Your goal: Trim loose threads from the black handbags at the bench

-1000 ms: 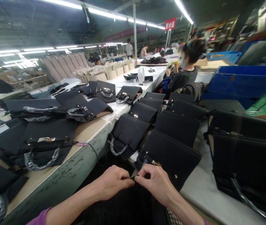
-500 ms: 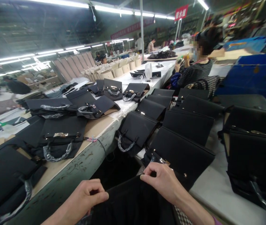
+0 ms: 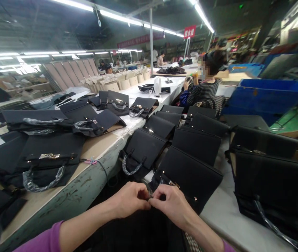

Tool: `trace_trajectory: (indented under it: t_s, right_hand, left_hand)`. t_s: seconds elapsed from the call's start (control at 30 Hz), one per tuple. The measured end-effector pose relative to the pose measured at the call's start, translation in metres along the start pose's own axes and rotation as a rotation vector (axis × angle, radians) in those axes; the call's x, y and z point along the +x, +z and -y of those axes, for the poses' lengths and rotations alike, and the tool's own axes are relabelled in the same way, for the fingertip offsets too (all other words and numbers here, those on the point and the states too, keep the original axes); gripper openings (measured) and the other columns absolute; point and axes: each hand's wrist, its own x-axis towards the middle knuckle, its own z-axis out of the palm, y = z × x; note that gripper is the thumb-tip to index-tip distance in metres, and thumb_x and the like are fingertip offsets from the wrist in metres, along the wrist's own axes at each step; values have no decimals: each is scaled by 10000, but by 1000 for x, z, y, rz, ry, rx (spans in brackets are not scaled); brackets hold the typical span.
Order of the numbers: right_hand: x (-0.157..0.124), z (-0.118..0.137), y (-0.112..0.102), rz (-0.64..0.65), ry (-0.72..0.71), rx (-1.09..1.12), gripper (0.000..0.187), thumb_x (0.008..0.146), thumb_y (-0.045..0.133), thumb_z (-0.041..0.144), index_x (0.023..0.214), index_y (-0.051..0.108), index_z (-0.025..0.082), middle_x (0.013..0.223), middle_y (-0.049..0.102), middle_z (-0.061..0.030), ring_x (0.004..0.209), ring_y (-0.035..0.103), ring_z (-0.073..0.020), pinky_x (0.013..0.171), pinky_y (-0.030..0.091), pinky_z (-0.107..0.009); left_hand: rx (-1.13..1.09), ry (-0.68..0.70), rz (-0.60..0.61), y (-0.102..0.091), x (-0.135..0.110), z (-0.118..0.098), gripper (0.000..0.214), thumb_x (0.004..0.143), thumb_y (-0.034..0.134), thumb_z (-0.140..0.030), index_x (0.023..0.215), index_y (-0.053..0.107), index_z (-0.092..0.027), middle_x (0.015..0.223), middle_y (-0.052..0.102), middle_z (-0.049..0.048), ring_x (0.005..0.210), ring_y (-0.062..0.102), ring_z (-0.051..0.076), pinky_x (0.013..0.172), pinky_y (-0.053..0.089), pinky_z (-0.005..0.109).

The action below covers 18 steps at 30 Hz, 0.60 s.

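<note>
A long table (image 3: pixel 99 143) runs up the left, and a white table (image 3: pixel 222 196) stands to the right, both carrying many black bags. Behind the right-hand one is a big blue bin (image 3: pixel 264 101); near it sits a co-worker (image 3: pixel 204 92) in a striped top. The black cloth (image 3: pixel 138 231) is low in the middle, in front of the person's body, its upper edge at the fingertips. A black bag (image 3: pixel 191 175) leans just beyond the right hand (image 3: pixel 174 201), whose thumb and forefinger pinch the cloth's edge. The left hand (image 3: pixel 128 199) meets it there, tips nearly touching; whether its finger and thumb also grip the cloth, I cannot tell. On the left table, another bag (image 3: pixel 51 140) has a plastic-wrapped handle (image 3: pixel 30 182) and a gold clasp (image 3: pixel 49 156). Beside it is a small pink tie (image 3: pixel 90 161).
</note>
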Motion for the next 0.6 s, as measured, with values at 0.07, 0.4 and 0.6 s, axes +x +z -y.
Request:
trace_trajectory:
  t_s: [0.07, 0.4, 0.6]
  right_hand:
    - [-2, -6, -10, 65, -77, 48, 88, 759, 713, 197, 676, 688, 207, 760, 719, 29, 732, 654, -147, 667, 424, -234]
    - [-10, -28, -31, 78, -109, 155, 115, 805, 712, 215, 693, 685, 225, 934, 726, 46, 887, 655, -146, 806, 431, -238]
    - [-11, -31, -25, 7, -42, 154, 156, 796, 693, 210, 649, 643, 205, 793, 711, 53, 751, 645, -127, 702, 426, -226]
  left_hand:
    - [-49, -1, 20, 4, 5, 3, 168, 672, 731, -269, 780, 679, -150, 698, 639, -29, 658, 547, 138, 559, 358, 218]
    - [-204, -115, -27, 14, -3, -2, 117, 678, 680, -216, 704, 589, -148, 588, 536, -60, 549, 441, 95, 501, 297, 213]
    - [-327, -76, 23, 19, -1, -3, 156, 694, 648, -176, 844, 660, -132, 634, 525, -50, 582, 422, 94, 537, 307, 219]
